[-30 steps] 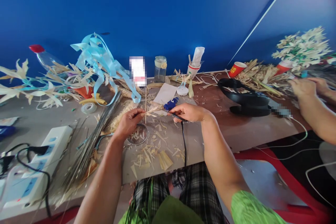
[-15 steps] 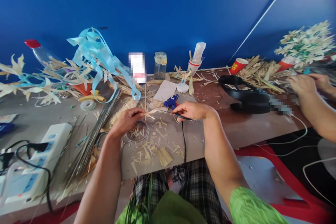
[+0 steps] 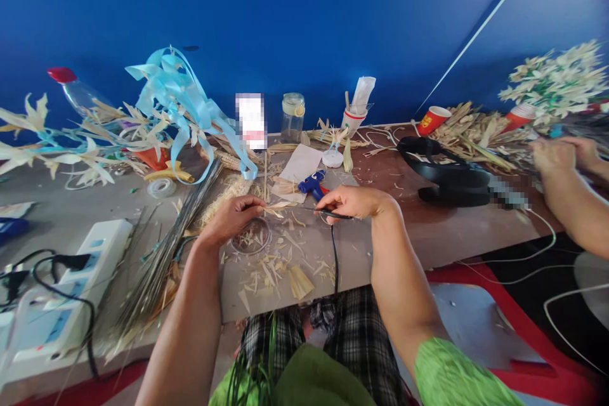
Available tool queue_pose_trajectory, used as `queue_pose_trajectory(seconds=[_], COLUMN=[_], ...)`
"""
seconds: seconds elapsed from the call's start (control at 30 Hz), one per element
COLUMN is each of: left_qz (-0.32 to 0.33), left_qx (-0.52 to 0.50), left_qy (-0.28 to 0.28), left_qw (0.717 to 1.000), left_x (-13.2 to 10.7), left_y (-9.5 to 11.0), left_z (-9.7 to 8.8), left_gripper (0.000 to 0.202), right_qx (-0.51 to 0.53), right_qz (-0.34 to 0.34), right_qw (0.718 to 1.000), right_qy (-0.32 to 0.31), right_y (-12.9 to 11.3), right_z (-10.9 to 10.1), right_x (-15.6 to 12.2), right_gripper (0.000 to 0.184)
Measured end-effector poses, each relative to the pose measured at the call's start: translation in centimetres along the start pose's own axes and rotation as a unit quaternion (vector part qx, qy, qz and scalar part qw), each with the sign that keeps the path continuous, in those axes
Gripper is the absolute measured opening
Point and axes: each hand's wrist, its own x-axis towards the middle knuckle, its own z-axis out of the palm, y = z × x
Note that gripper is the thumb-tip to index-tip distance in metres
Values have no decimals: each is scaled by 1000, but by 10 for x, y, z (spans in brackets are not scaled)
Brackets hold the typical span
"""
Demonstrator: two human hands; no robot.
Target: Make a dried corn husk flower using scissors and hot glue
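My left hand (image 3: 232,219) pinches a pale strip of corn husk (image 3: 280,207) between thumb and fingertips, the strip's free end pointing right. My right hand (image 3: 353,202) is closed around the black handles of scissors (image 3: 337,214), whose thin blades reach left toward the strip. Whether blade and husk touch is too fine to make out. Just beyond my right fingers lies a blue glue gun (image 3: 311,184). Below my left hand a round clear dish (image 3: 252,250) rests among husk scraps (image 3: 299,282) scattered on the table.
On the left are a bundle of wires (image 3: 166,260), a tape roll (image 3: 160,188), a power strip (image 3: 95,266) and blue ribbon (image 3: 190,98). A jar (image 3: 292,119) and a paper cup (image 3: 353,120) stand behind. A black headset (image 3: 442,171) and another person's hands (image 3: 554,155) are at right.
The scissors in my right hand have shifted slightly right and turned a little. My left hand keeps its pinch on the husk strip. The whole view has shifted a little.
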Motion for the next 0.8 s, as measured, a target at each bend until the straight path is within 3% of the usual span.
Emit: queue_pose_trajectory(seconds=[0.3, 0.43, 0.53, 0.7, 0.8], left_qz=[-4, -8, -2, -4, -1], left_qx=[-15, -89, -170, -272, -299], left_qy=[-2, 94, 165, 156, 139], left_qw=[1000, 992, 972, 950, 944], left_x=[-1, -1, 2, 5, 4], left_y=[4, 8, 7, 3, 4], left_z=[1, 7, 12, 19, 21], left_gripper=[23, 24, 26, 26, 25], right_qx=[41, 157, 180, 165, 81], right_qz=[3, -22, -29, -59, -30], right_qw=[999, 983, 971, 948, 950], right_qy=[20, 90, 155, 265, 299], right_y=[1, -4, -12, -25, -29], right_z=[-1, 6, 15, 31, 41], right_x=[-1, 7, 18, 39, 51], right_gripper=[41, 40, 38, 33, 30])
